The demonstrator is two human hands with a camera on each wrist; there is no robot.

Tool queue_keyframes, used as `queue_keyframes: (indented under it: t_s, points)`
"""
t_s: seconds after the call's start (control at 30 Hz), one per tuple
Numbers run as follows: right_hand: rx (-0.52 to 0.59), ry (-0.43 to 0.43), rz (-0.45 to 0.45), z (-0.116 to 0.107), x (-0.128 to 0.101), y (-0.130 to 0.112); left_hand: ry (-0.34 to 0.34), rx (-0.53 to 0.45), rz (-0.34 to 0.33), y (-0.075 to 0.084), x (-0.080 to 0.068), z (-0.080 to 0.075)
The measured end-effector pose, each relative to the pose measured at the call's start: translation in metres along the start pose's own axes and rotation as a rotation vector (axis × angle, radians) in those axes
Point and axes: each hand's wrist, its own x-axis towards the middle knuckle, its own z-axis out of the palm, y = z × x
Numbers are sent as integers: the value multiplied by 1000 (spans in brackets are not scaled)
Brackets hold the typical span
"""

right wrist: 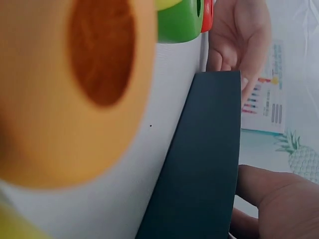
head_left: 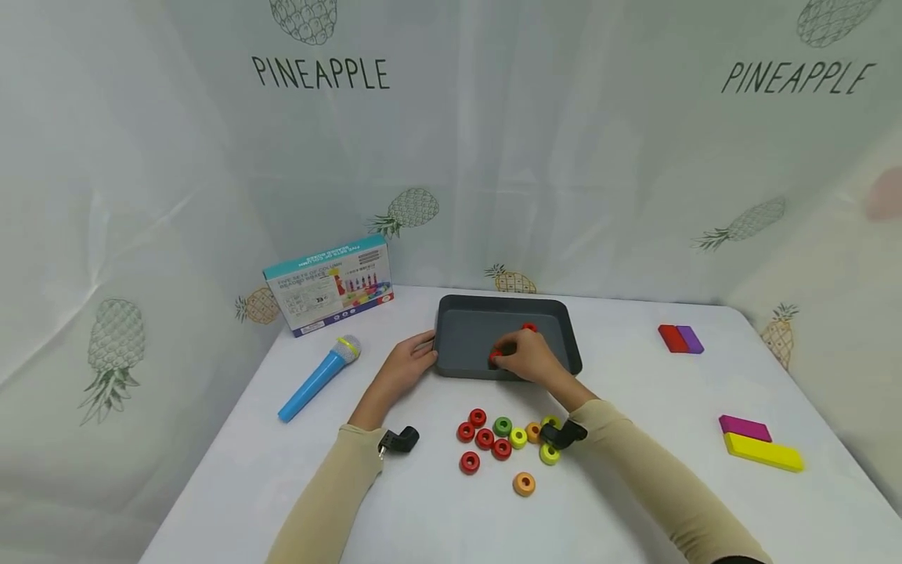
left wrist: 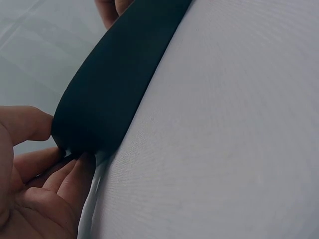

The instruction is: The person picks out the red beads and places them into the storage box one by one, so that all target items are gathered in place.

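Note:
A dark grey tray (head_left: 458,333) lies near the back of the table. My left hand (head_left: 410,364) holds its left end, with the thumb at the rim and fingers (left wrist: 77,179) against the outside of the corner in the left wrist view. Over the tray, my right hand (head_left: 530,359) pinches a red ring bead (head_left: 495,359) close above its floor. Another red bead (head_left: 529,327) sits farther back in the tray, partly behind that hand. In the right wrist view the fingertips are hidden behind the tray wall (right wrist: 199,154).
In front of the tray lie several red beads (head_left: 484,439), a green bead (head_left: 503,426), yellow beads and orange beads (head_left: 524,484). A blue toy microphone (head_left: 320,380) and a printed box (head_left: 331,286) are at left. Coloured blocks (head_left: 763,452) lie at right.

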Motion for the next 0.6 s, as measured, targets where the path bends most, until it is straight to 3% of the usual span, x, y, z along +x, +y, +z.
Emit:
queue_keyframes:
  t_s: [0.2, 0.4, 0.6]
  points:
    - [34, 47, -26, 0, -7, -8, -6, -13, 8, -2, -6, -2]
    - [57, 61, -93, -13, -18, -22, -6, 0, 31, -2, -2, 0]
    - [73, -39, -133, -13, -33, -34, 3, 4, 23, -2, 0, -1]
